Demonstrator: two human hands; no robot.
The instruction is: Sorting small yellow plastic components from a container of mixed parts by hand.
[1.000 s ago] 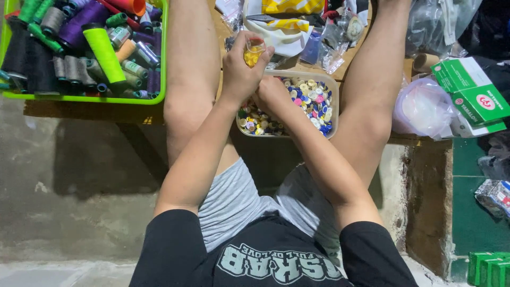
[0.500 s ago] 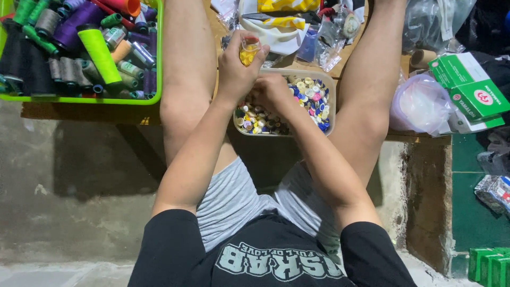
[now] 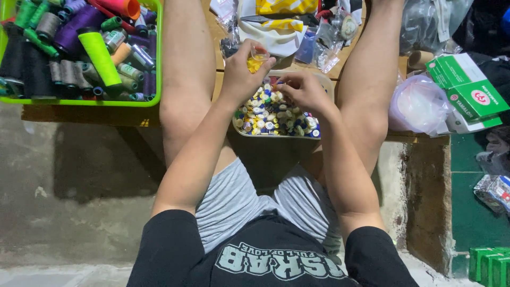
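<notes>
Green boxes: two flat green and white boxes lie at the right, on the edge of the wooden desk. More small green boxes sit low in the right corner.
Clear bags: a puffy see-through bag lies just beside the green and white boxes. Small see-through packets lie further up the desk, past the tray.
Yellow and white cloth: it lies at the top, between the two bare legs.
Green bin: a bright green bin stands at the left. It is full of thread spools in black, purple, green, grey and orange.
Tray: a pale tray sits between the knees. It is full of small round buttons in white, yellow, blue and green.
Left hand: the left hand is up above the tray. Its grip is closed on a little clear cup with yellow bits inside.
Right hand: the right hand is just beside the left one, low over the buttons. Its fingertips are pinched together; I cannot tell if a button is in them.
Cup: it is in the left hand, over the far edge of the tray, near the right fingertips.
</notes>
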